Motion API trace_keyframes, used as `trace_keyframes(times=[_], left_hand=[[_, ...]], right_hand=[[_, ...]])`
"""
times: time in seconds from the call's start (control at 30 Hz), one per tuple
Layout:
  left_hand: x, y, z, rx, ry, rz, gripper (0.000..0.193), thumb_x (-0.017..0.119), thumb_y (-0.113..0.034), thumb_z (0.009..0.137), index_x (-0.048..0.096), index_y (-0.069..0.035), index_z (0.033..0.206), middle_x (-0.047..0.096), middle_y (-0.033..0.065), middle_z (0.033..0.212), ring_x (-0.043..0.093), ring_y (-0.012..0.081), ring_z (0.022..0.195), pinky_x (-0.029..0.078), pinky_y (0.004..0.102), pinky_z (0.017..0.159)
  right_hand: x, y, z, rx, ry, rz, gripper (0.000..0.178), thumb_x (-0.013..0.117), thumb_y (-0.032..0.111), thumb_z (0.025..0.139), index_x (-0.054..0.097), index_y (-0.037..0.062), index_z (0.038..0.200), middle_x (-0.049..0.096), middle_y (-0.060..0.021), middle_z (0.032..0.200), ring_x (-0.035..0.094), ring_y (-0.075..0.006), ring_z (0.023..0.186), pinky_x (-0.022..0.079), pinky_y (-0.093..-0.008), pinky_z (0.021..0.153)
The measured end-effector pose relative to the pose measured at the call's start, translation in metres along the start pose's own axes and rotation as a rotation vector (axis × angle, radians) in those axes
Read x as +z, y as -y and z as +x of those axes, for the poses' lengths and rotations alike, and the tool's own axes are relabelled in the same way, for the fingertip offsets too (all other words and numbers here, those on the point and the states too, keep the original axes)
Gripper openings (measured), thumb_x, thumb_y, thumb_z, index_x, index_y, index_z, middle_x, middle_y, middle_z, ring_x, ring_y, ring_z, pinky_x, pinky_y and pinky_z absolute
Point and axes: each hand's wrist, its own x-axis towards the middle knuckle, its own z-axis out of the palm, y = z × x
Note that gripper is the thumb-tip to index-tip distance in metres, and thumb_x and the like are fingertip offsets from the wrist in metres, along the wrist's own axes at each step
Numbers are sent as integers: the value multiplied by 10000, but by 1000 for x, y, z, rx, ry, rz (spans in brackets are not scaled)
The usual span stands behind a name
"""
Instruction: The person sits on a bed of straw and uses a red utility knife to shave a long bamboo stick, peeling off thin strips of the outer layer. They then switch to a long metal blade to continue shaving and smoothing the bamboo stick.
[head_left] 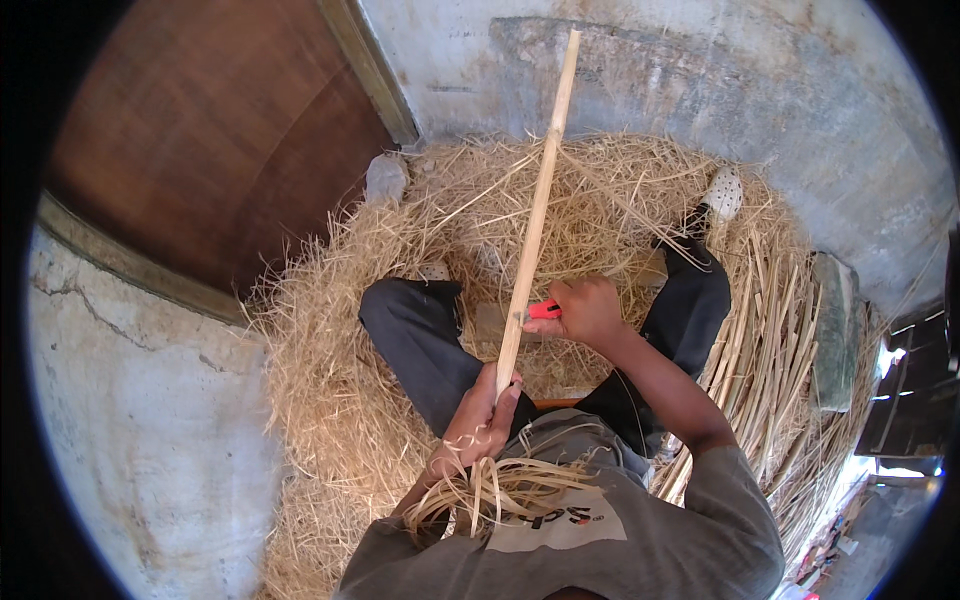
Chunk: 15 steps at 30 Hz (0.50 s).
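Observation:
A long, pale bamboo pole (537,215) slants up and away from my lap, its far end in front of the wall. Low on the pole, my left hand (485,415) is wrapped round it near its close end. My right hand (587,308) grips a red-handled knife (545,310), whose short blade meets the right side of the pole above my left hand. Most of the knife's handle is hidden in my fingers. Thin curled shavings (490,490) lie over my left forearm and against my shirt.
A thick heap of shavings (330,400) covers the floor around my legs. Long split strips (765,330) lie in a bundle at the right, beside a greenish block (834,330). A brown door (220,130) stands at the left, a grey wall (700,80) ahead.

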Motion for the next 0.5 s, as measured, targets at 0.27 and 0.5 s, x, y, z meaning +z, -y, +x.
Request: trace_keyframes(times=[0.27,0.5], left_hand=[[0,0,-5,-81,43,-42,120,461,-167,1001,475,-101,1100,420,-41,692,373,30,587,320,216,526],[0,-5,-11,-56,143,-9,143,454,-141,1010,432,-67,1130,441,19,702,393,88,602,357,296,545]], right_hand=[[10,-44,32,105,-41,-23,680,534,738,792,558,79,627,510,-96,488,563,-292,450,448,-412,472],[21,-108,63,356,-186,87,664,433,673,899,672,69,761,551,-128,521,578,-328,496,450,-448,494]])
